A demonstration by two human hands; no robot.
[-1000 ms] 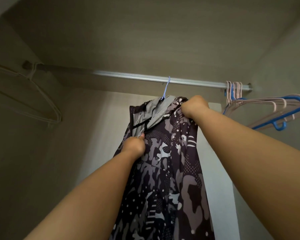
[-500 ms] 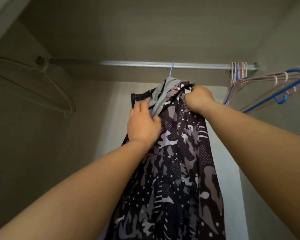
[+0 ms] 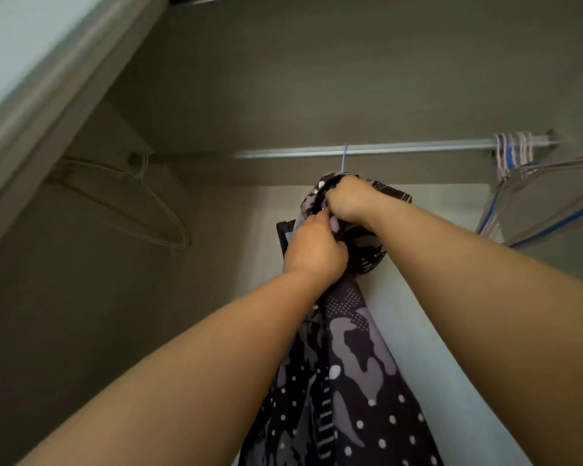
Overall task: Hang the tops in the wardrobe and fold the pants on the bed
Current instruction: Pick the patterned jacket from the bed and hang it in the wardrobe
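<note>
A dark camouflage-patterned top [image 3: 350,358] with white dots hangs inside the wardrobe from a thin blue hanger hook [image 3: 344,159] on the metal rail [image 3: 401,149]. My right hand [image 3: 349,201] grips the bunched fabric at the top of the garment, just under the hook. Just below it, my left hand [image 3: 312,250] pinches the fabric near the collar. The hanger's body is hidden under the cloth and my hands.
A pale empty hanger [image 3: 128,203] hangs at the rail's left end. Several pink and blue empty hangers [image 3: 532,183] crowd the right end. The wardrobe frame edge [image 3: 48,95] slants across the upper left. The pale back panel [image 3: 428,297] shows behind the top.
Both hands have come together at the top of the garment, bunching the fabric under the hook. The left hand went from lying flat to pinching. The view tilted up.
</note>
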